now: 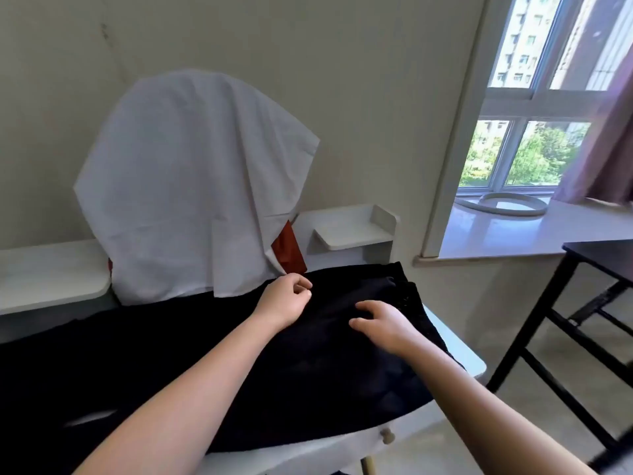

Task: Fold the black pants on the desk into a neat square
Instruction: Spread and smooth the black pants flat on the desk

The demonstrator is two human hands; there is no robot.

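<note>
On the white desk (459, 351) | black pants (239, 365) spread | left hand (286, 298) pinching fabric | right hand (387, 322) spread flat | no readable labels

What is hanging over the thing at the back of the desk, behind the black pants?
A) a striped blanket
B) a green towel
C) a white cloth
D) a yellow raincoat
C: a white cloth drapes over something tall at the back of the desk, just behind the black pants; only a bit of red shows under its edge.
</note>
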